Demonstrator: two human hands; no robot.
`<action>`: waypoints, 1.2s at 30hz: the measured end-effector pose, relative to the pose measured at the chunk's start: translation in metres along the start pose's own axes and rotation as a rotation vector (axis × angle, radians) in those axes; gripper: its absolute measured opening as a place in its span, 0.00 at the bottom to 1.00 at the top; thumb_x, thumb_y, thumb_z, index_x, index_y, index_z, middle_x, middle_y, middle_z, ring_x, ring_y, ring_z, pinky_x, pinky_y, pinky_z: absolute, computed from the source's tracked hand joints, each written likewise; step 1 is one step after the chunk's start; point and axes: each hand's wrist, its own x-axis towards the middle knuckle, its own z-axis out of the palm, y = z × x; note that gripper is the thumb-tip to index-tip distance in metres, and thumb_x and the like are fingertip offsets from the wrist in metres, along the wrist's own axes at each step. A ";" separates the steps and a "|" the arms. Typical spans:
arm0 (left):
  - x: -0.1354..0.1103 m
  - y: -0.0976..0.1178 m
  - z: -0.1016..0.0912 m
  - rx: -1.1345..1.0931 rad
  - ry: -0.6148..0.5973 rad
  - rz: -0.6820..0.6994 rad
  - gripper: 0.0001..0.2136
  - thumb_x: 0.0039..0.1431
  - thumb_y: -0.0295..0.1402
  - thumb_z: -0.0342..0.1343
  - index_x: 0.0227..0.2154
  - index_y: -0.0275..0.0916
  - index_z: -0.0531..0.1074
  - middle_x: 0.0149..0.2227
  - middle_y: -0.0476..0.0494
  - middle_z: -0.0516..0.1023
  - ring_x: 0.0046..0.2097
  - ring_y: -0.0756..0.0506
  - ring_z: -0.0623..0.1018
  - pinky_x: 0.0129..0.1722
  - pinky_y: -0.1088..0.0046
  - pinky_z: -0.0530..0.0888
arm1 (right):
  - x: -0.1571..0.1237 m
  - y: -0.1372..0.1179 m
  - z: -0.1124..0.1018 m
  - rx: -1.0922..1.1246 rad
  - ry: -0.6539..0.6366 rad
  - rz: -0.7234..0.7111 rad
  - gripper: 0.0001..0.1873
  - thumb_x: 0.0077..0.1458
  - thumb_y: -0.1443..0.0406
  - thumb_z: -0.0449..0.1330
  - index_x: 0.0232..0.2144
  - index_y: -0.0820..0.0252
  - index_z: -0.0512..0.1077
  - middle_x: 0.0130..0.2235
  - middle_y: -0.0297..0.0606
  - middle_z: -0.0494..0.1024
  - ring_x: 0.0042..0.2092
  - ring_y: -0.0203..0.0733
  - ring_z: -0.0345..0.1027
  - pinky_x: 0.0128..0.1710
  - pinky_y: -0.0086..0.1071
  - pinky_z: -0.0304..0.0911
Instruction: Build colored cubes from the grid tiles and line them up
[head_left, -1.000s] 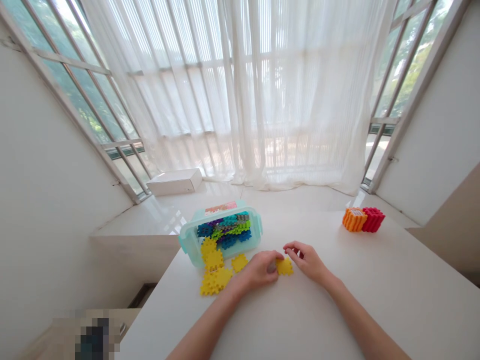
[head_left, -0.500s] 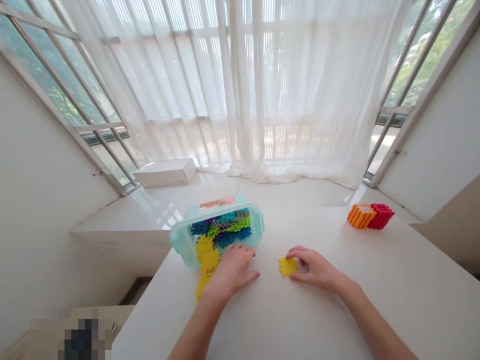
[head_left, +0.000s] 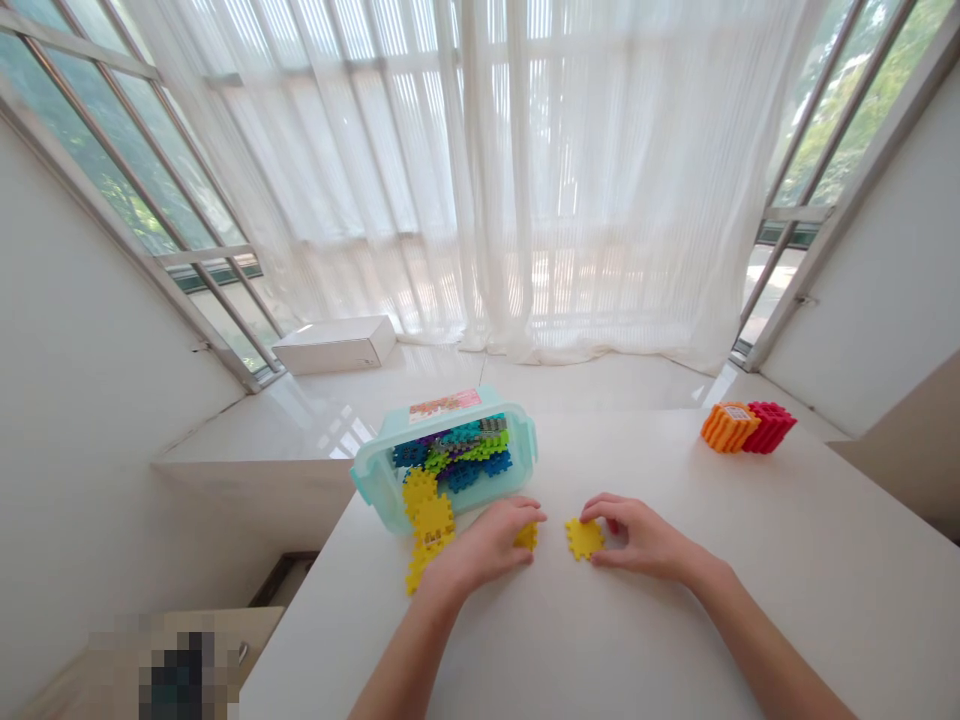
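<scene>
My left hand (head_left: pixel 495 540) is closed around a yellow notched building tile (head_left: pixel 527 537), partly covered by my fingers. Just to the right, my right hand (head_left: pixel 637 532) grips another yellow notched tile (head_left: pixel 583 539) by its edges, thumb near and fingers far. The two tiles are apart, with a narrow strip of white table between them. Several more yellow tiles (head_left: pixel 433 516) lie overlapping at the mouth of a tipped light-teal bin (head_left: pixel 373 459), left of my left hand. Inside the bin are blue, green, purple and grey tiles (head_left: pixel 465 458).
Stacks of orange tiles (head_left: pixel 727 429) and red tiles (head_left: pixel 771 427) stand on the white table (head_left: pixel 570 640) at the far right. A white box (head_left: pixel 335 346) rests on the ledge by the curtain (head_left: pixel 600 200). A blurred dark object (head_left: pixel 180 680) is at lower left.
My left hand has moved right, away from the bin, and a yellow tile now shows in its fingers. My right hand still holds its tile in nearly the same place.
</scene>
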 end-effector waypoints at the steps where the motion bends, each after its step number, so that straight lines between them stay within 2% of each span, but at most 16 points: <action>1: 0.001 0.001 0.001 0.002 -0.008 0.016 0.22 0.52 0.27 0.60 0.52 0.44 0.72 0.56 0.45 0.73 0.57 0.40 0.70 0.59 0.64 0.66 | 0.000 0.000 0.000 0.002 0.003 -0.001 0.19 0.45 0.64 0.68 0.42 0.52 0.74 0.48 0.35 0.75 0.33 0.38 0.64 0.36 0.32 0.65; 4: 0.005 0.000 0.001 0.027 -0.013 0.039 0.18 0.51 0.29 0.63 0.46 0.45 0.76 0.49 0.46 0.77 0.55 0.38 0.70 0.56 0.62 0.67 | 0.000 0.000 0.001 0.010 0.006 -0.003 0.19 0.45 0.64 0.68 0.42 0.52 0.74 0.47 0.35 0.76 0.33 0.37 0.64 0.36 0.32 0.65; 9: 0.005 -0.006 0.001 -0.043 0.017 0.027 0.18 0.48 0.31 0.65 0.45 0.44 0.76 0.48 0.45 0.76 0.51 0.39 0.73 0.53 0.64 0.69 | 0.001 0.002 0.004 0.050 0.032 -0.022 0.19 0.46 0.62 0.68 0.43 0.53 0.74 0.44 0.36 0.76 0.33 0.38 0.64 0.33 0.31 0.64; 12: 0.005 -0.003 0.000 -0.104 0.095 0.047 0.18 0.48 0.31 0.65 0.44 0.44 0.76 0.46 0.45 0.76 0.49 0.40 0.74 0.52 0.63 0.69 | 0.002 0.000 0.004 0.072 0.104 -0.043 0.13 0.52 0.61 0.64 0.42 0.54 0.74 0.42 0.37 0.77 0.33 0.38 0.65 0.32 0.31 0.63; 15: 0.008 0.006 0.000 -0.303 0.196 0.125 0.20 0.48 0.29 0.65 0.47 0.44 0.74 0.48 0.45 0.76 0.50 0.42 0.74 0.53 0.64 0.69 | 0.001 -0.005 0.003 0.098 0.189 -0.077 0.11 0.56 0.62 0.61 0.43 0.53 0.73 0.42 0.38 0.77 0.34 0.39 0.66 0.32 0.32 0.63; 17: 0.011 0.011 0.002 -0.519 0.246 0.161 0.21 0.50 0.28 0.64 0.49 0.43 0.72 0.48 0.43 0.75 0.51 0.43 0.74 0.51 0.65 0.71 | 0.000 -0.009 0.003 0.136 0.201 -0.098 0.18 0.54 0.62 0.64 0.48 0.51 0.71 0.45 0.38 0.76 0.38 0.40 0.67 0.34 0.33 0.64; 20: 0.018 0.016 0.011 -0.854 0.273 0.205 0.19 0.52 0.30 0.65 0.47 0.41 0.71 0.48 0.42 0.73 0.50 0.43 0.74 0.51 0.64 0.72 | 0.001 -0.014 0.007 0.253 0.167 -0.129 0.35 0.46 0.61 0.70 0.56 0.49 0.64 0.53 0.39 0.72 0.46 0.44 0.69 0.41 0.36 0.68; 21: 0.020 0.016 0.015 -0.931 0.276 0.219 0.18 0.52 0.30 0.65 0.46 0.40 0.72 0.48 0.42 0.72 0.50 0.44 0.74 0.52 0.64 0.73 | 0.001 -0.015 0.009 0.301 0.151 -0.140 0.37 0.45 0.61 0.71 0.57 0.48 0.63 0.54 0.39 0.71 0.48 0.45 0.69 0.43 0.37 0.69; 23: 0.023 0.017 0.021 -1.003 0.287 0.242 0.16 0.52 0.31 0.65 0.45 0.39 0.73 0.47 0.42 0.70 0.49 0.44 0.74 0.52 0.62 0.73 | 0.002 -0.016 0.013 0.379 0.134 -0.151 0.36 0.46 0.62 0.71 0.56 0.49 0.64 0.53 0.39 0.73 0.48 0.45 0.70 0.46 0.39 0.70; 25: 0.025 0.018 0.024 -0.990 0.300 0.253 0.15 0.52 0.31 0.65 0.44 0.39 0.73 0.46 0.42 0.69 0.49 0.44 0.74 0.54 0.61 0.73 | 0.003 -0.016 0.014 0.411 0.147 -0.148 0.30 0.48 0.63 0.69 0.54 0.50 0.66 0.49 0.38 0.75 0.47 0.45 0.71 0.47 0.40 0.70; 28: 0.024 0.019 0.026 -0.841 0.317 0.244 0.15 0.52 0.29 0.64 0.44 0.39 0.73 0.47 0.42 0.68 0.50 0.45 0.74 0.55 0.61 0.72 | 0.003 -0.013 0.009 0.365 0.173 -0.130 0.25 0.49 0.65 0.67 0.51 0.52 0.70 0.46 0.37 0.77 0.45 0.44 0.71 0.48 0.41 0.69; 33: 0.023 0.016 0.029 -0.409 0.333 0.235 0.14 0.49 0.30 0.66 0.40 0.40 0.73 0.45 0.43 0.74 0.47 0.45 0.75 0.51 0.65 0.72 | -0.002 -0.008 -0.010 0.173 0.099 -0.075 0.25 0.48 0.65 0.68 0.51 0.51 0.73 0.46 0.37 0.78 0.43 0.45 0.71 0.45 0.40 0.67; 36: 0.024 0.013 0.034 -0.282 0.276 0.223 0.14 0.50 0.33 0.67 0.39 0.40 0.72 0.45 0.43 0.76 0.46 0.45 0.75 0.50 0.67 0.71 | -0.004 -0.007 -0.017 0.117 0.038 -0.024 0.24 0.47 0.61 0.68 0.49 0.50 0.75 0.47 0.38 0.79 0.43 0.47 0.70 0.44 0.40 0.67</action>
